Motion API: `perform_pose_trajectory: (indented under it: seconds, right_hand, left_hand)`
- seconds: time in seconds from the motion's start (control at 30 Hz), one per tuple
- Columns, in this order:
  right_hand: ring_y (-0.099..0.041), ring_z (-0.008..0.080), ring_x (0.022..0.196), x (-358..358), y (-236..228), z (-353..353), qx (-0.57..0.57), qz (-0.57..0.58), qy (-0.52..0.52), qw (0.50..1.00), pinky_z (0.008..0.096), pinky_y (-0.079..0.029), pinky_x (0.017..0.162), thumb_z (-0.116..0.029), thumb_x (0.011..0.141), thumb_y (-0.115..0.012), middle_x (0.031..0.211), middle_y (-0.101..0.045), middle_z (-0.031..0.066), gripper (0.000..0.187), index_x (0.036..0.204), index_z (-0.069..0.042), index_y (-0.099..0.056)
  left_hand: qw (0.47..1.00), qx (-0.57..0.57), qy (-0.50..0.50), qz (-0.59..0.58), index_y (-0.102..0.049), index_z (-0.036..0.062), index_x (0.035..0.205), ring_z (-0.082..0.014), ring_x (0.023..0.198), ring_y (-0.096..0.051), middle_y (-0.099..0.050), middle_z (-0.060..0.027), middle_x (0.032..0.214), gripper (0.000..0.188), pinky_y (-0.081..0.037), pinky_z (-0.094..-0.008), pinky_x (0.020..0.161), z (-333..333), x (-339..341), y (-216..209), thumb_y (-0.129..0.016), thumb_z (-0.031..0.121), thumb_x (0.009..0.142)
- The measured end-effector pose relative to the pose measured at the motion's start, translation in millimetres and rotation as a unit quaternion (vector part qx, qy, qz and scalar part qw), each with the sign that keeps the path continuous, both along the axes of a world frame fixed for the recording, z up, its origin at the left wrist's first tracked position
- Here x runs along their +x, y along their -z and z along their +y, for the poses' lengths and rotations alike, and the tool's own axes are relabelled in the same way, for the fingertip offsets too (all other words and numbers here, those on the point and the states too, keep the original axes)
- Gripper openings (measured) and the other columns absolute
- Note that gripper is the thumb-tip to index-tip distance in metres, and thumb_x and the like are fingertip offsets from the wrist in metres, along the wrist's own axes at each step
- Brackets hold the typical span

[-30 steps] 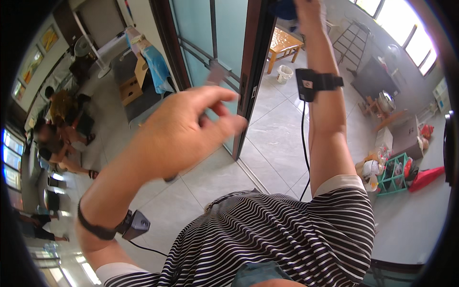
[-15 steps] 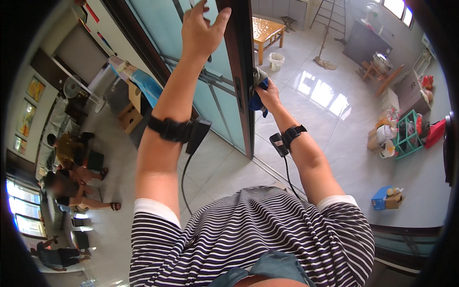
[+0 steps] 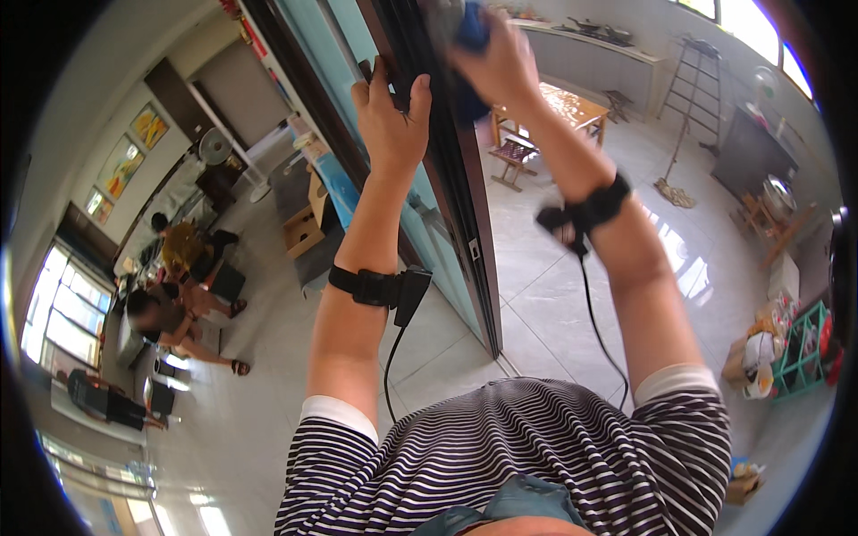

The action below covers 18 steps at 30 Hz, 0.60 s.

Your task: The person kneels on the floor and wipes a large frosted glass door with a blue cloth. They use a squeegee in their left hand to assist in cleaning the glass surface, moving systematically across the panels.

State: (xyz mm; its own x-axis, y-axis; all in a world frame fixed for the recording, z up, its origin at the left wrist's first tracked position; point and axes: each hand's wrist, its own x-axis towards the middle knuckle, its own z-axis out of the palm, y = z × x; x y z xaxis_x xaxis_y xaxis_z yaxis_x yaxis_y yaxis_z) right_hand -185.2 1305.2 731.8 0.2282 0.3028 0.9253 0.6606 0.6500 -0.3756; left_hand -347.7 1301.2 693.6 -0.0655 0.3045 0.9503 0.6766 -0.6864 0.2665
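Note:
A sliding door with pale blue glass panes and a dark frame stands upright in front of me. My left hand lies against the door near a dark handle, thumb and fingers apart. Higher up at the frame's edge, my right hand grips a dark blue cloth, pressed to the frame. Motion blurs this hand, and part of the cloth is cut off at the top. Both forearms wear black straps with small boxes and cables.
To the right are a wooden table, a stool, a ladder, a mop and a green rack. On the left, several people sit or stand; a fan and an open cardboard box are there too.
My right hand has moved up along the door edge with the cloth. My left hand has come down against the door. The view has tilted, showing more of the far room.

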Motion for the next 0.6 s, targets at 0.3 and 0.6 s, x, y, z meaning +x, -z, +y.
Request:
perform_pose_trajectory:
  seconds: [0.3, 0.6]
  right_hand:
    - [-0.058, 0.0433, 0.102, 5.5, -115.1, 30.9, 0.143, 0.002, -0.089, 0.986, 0.0467, -0.047, 0.091, -0.016, 0.073, -0.069, 0.102, -0.062, 0.0266, 0.040, 0.107, 0.002, -0.059]
    - [-0.055, 0.0428, 0.106, 18.8, 220.1, -6.5, -0.151, -0.022, -0.097, 0.984, 0.0461, -0.044, 0.093, -0.010, 0.070, -0.075, 0.112, -0.058, 0.0231, 0.057, 0.121, 0.001, -0.050]
  left_hand:
    - [0.999, 0.028, -0.044, -0.014, -0.054, -0.0043, 0.129, -0.0372, 0.093, -0.059, -0.053, -0.0217, 0.105, 0.058, -0.050, -0.0427, 0.079, -9.9, 15.5, -4.3, -0.061, 0.040, 0.091]
    - [0.997, -0.002, -0.032, -0.066, -0.047, -0.0058, 0.133, -0.0442, 0.098, -0.056, -0.049, -0.0264, 0.114, 0.073, -0.048, -0.0457, 0.085, -5.3, 33.0, 6.0, -0.053, 0.053, 0.092]
